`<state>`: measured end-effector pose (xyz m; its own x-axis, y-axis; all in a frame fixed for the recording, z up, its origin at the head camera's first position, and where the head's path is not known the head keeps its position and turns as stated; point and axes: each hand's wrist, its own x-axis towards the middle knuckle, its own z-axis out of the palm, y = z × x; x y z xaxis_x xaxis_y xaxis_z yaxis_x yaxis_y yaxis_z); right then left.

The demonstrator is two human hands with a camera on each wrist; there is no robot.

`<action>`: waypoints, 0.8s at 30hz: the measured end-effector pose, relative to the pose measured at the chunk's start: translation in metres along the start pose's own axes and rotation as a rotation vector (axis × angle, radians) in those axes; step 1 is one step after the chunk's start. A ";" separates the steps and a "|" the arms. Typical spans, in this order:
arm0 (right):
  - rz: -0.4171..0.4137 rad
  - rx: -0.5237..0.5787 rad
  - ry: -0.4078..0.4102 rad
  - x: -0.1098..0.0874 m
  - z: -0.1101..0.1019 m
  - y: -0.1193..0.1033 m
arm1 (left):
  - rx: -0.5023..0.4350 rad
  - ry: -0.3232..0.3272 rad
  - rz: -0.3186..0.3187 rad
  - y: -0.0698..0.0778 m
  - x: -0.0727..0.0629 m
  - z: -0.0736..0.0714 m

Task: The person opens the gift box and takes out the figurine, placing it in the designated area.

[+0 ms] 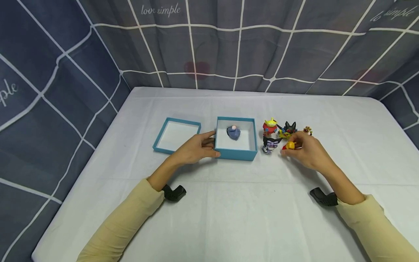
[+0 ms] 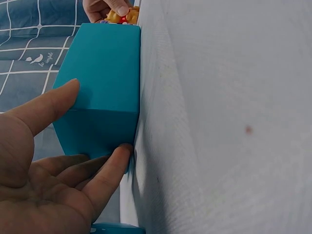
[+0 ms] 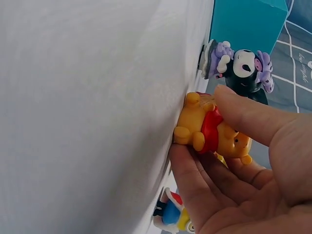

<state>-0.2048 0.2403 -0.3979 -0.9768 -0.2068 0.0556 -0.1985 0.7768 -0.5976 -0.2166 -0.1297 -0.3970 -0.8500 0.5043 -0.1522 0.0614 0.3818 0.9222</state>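
Note:
My right hand (image 1: 307, 151) holds a yellow bear figurine (image 3: 207, 124) in a red shirt between thumb and fingers, low over the white cloth. Beside it stands a figurine with a black hood and purple bow (image 1: 271, 144). Behind these are a green-headed figurine in red (image 1: 270, 126) and a black-eared one (image 1: 290, 128). At the left, my left hand (image 1: 198, 147) touches the near left corner of an uncovered blue box (image 1: 237, 154), its fingers mostly extended against the side. A blue-grey figurine (image 1: 234, 133) lies inside the box.
The blue box lid (image 1: 158, 143), white inside, lies left of the box. A small brown figurine (image 1: 307, 130) stands beyond my right hand. White cloth (image 1: 229, 211) covers the table, and a dark grid-patterned curtain (image 1: 216, 47) hangs behind it.

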 end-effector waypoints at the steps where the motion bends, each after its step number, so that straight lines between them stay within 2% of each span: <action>1: -0.001 0.000 -0.004 0.000 0.000 0.000 | 0.001 -0.001 0.001 0.000 0.000 0.000; 15: -0.004 0.005 -0.041 -0.001 0.000 -0.001 | 0.020 -0.002 -0.002 0.000 -0.001 0.000; 24: -0.002 0.057 -0.077 -0.004 0.000 -0.004 | 0.030 -0.001 0.002 -0.001 -0.002 0.000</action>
<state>-0.2001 0.2385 -0.3959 -0.9668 -0.2556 -0.0037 -0.1935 0.7414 -0.6426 -0.2154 -0.1309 -0.3977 -0.8491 0.5064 -0.1505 0.0793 0.4038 0.9114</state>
